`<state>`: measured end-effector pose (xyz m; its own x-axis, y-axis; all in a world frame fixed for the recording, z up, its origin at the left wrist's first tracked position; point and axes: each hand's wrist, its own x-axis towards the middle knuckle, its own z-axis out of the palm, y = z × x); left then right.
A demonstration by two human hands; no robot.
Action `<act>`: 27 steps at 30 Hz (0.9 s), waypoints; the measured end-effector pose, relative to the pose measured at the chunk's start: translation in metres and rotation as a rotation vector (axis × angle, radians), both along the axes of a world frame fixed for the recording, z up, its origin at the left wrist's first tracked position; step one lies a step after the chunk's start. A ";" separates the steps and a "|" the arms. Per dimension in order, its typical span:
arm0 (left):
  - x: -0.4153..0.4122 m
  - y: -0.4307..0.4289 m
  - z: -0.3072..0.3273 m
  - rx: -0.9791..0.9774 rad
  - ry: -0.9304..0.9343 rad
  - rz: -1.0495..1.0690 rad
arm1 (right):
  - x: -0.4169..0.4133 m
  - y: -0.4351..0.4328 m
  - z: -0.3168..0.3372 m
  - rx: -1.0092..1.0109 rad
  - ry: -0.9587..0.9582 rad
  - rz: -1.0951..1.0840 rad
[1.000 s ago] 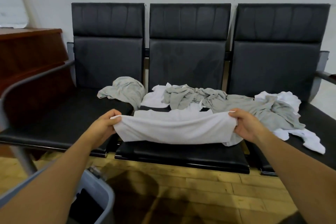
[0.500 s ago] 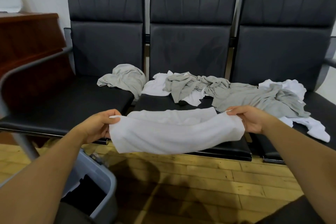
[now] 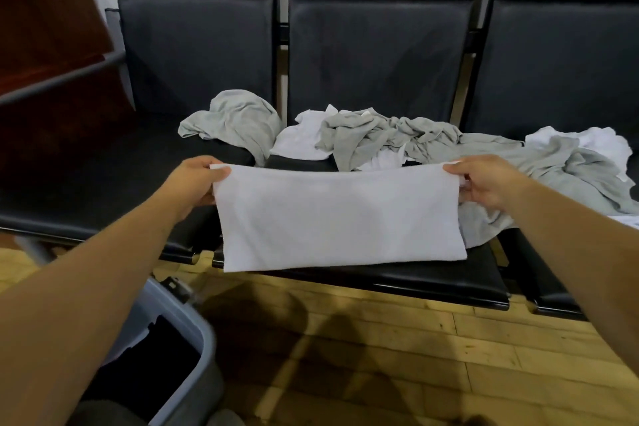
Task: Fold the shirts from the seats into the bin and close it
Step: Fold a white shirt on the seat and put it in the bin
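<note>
Head view only.
- Pinched top corners of folded white shirt point(image 3: 339, 218): left hand point(image 3: 193, 180) at 9 o'clock, right hand point(image 3: 484, 183) at 3 o'clock, both gripping cloth.
- Hung it flat in front of seats point(image 3: 415, 277), at picture centre.
- Saw unfolded grey and white shirts point(image 3: 380, 138) heaped at 12 o'clock.
- Saw grey bin point(image 3: 193, 318) open at 7 o'clock.
- Judged step: folded shirt ready for bin.
- Next move probably called for swing toward 7 o'clock and lowering in without loosening fold.

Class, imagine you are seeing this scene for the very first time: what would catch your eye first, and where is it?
First, the folded white shirt stretched flat in mid-air at the centre, its top corners pinched by the left hand and the right hand. Behind it, a jumble of grey and white shirts sprawls across the black seats. At bottom left, the grey bin stands open on the wooden floor.
</note>
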<state>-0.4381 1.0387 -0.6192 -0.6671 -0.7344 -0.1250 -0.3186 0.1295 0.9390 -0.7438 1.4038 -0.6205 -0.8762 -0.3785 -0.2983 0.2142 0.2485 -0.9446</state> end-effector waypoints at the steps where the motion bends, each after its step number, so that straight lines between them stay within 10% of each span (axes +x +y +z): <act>1: -0.007 -0.006 -0.004 -0.014 -0.006 0.015 | -0.007 -0.006 -0.002 0.014 0.017 -0.020; 17: -0.062 -0.017 -0.072 -0.321 -0.414 0.141 | -0.019 -0.061 -0.079 0.615 0.609 -0.138; 27: -0.047 0.014 -0.066 -0.187 -0.552 0.057 | 0.055 -0.088 -0.050 0.649 0.852 0.434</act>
